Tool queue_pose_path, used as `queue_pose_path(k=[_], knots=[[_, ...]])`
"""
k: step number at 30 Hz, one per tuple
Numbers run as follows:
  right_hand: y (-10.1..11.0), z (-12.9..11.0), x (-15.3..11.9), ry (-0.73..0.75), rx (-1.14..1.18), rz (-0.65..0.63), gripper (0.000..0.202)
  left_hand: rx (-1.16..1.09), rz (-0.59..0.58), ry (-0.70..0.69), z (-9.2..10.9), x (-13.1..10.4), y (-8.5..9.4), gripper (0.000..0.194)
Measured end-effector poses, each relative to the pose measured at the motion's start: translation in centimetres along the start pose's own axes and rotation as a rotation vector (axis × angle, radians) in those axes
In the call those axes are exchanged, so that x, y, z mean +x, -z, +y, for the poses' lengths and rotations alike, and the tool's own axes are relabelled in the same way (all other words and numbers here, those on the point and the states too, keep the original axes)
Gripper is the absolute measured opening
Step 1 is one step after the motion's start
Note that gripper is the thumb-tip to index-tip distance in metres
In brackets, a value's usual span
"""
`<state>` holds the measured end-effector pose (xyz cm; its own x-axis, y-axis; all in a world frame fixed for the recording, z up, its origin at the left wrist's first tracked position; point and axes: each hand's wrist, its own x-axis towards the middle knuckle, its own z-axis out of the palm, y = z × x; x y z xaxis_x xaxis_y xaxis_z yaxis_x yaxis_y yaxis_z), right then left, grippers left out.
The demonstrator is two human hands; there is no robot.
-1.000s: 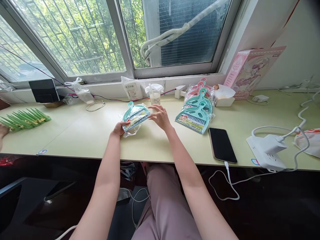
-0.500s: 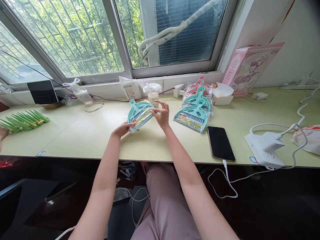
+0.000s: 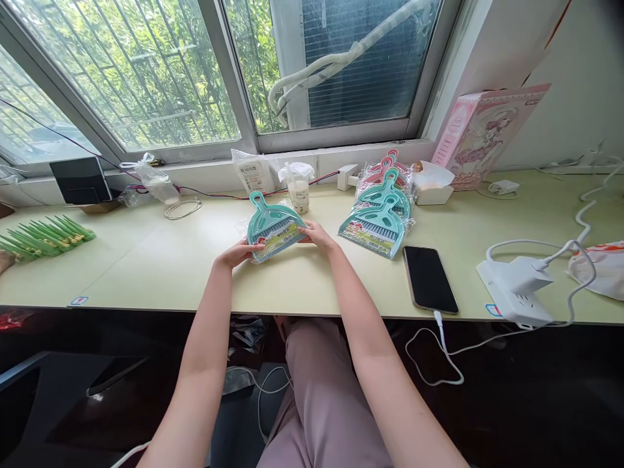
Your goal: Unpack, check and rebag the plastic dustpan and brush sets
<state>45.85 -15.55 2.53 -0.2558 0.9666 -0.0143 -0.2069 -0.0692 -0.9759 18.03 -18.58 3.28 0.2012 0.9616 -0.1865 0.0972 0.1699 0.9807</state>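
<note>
Between my hands is a teal dustpan and brush set [image 3: 274, 227] in clear plastic wrap, with a printed label along its wide front edge and its handle pointing away from me. My left hand [image 3: 238, 252] grips its lower left corner, thumb on top. On the right side, my right hand [image 3: 316, 235] holds the other corner, with some fingers hidden beneath. To the right lies an overlapping stack of similar wrapped dustpan sets [image 3: 375, 227], teal in front and pink at the back.
Behind the held set stands a lidded drink cup [image 3: 299, 194]. A phone [image 3: 431, 279] on a cable and a white power strip [image 3: 517, 292] lie at right. Green strips [image 3: 46, 237] are at far left, near another person's hand [image 3: 6, 260]. A tissue box [image 3: 433, 185] sits behind the stack.
My right hand has come down from above the wrapped set to grip its right corner. The set has turned so its label faces me more squarely.
</note>
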Motion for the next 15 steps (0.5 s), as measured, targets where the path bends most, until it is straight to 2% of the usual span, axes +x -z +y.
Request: queue_pose_path(k=[2, 5, 8, 13, 15], knots=[[0.0, 0.1, 0.0, -0.09, 0.016, -0.041, 0.008, 0.019, -0.007, 0.018, 0.0, 0.1, -0.1, 0.05], [-0.1, 0.0, 0.0, -0.106, 0.034, 0.01, 0.013, 0.036, -0.035, 0.016, 0.1, 0.1, -0.5, 0.053], [0.0, -0.1, 0.2, -0.09, 0.083, 0.078, 0.015, 0.038, -0.103, -0.049, 0.5, -0.2, -0.8, 0.059], [0.4, -0.1, 0.7, -0.062, 0.206, 0.273, 0.014, 0.005, -0.269, -0.192, 1.7, -1.3, -1.6, 0.087], [0.5, 0.1, 0.8, -0.058, 0.213, 0.291, 0.014, 0.034, -0.255, -0.202, 1.7, -1.2, -2.4, 0.095]])
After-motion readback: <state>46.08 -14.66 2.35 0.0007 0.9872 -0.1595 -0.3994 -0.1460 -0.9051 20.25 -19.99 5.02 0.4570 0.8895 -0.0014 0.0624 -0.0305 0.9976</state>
